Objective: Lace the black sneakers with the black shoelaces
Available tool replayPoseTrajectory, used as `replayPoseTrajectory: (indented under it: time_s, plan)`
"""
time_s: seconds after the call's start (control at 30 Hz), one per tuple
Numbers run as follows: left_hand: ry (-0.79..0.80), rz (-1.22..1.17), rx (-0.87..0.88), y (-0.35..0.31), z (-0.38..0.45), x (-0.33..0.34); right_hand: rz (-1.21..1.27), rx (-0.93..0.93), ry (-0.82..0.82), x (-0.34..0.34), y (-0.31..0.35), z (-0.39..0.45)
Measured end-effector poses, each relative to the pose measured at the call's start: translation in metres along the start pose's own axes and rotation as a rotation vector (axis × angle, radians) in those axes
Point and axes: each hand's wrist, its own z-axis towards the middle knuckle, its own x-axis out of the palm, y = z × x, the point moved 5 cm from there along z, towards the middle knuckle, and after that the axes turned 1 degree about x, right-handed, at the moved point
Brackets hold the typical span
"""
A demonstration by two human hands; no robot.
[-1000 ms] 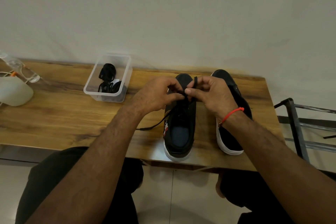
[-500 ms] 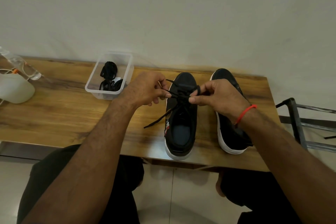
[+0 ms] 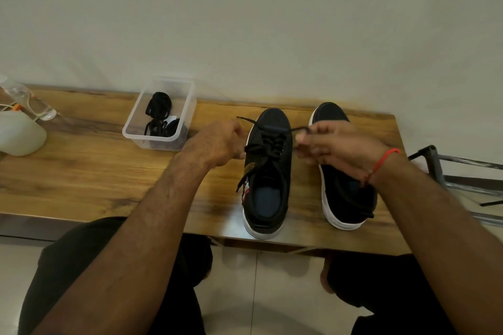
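The left sneaker (image 3: 268, 171) stands on the counter (image 3: 89, 171), half laced. The left hand (image 3: 217, 144) and the right hand (image 3: 334, 144) each pinch one end of the shoelace (image 3: 268, 144) and hold it out sideways. An uneven pull could leave one end too short, or drag the sneaker against the unlaced right sneaker (image 3: 345, 193).

Plain home room: wooden table (image 3: 81, 171), tiled floor (image 3: 258, 294).
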Motion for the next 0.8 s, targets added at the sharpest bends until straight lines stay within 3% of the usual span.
replayPoseTrajectory:
  time_s: [0.1,0.2,0.33,0.57,0.7,0.8]
  plan:
    - [-0.108,-0.011,0.113,-0.014,-0.004,-0.009,0.527,-0.009,-0.042,-0.005,0.01,0.004]
    - [-0.055,-0.183,0.199,-0.03,-0.012,-0.005,0.728,-0.028,-0.173,-0.018,0.014,0.008]
    - [0.071,-0.186,0.285,-0.042,-0.017,0.009,0.786,-0.067,-0.338,-0.04,0.011,0.012]
    - [0.103,-0.123,0.268,-0.038,-0.014,0.011,0.861,-0.187,-0.522,-0.088,0.013,0.015]
    - [0.118,-0.105,0.268,-0.037,-0.014,0.012,0.719,-0.275,-0.671,-0.105,0.021,0.001]
    - [0.122,-0.119,0.264,-0.036,-0.013,0.012,0.557,-0.31,-0.603,-0.089,0.03,-0.001]
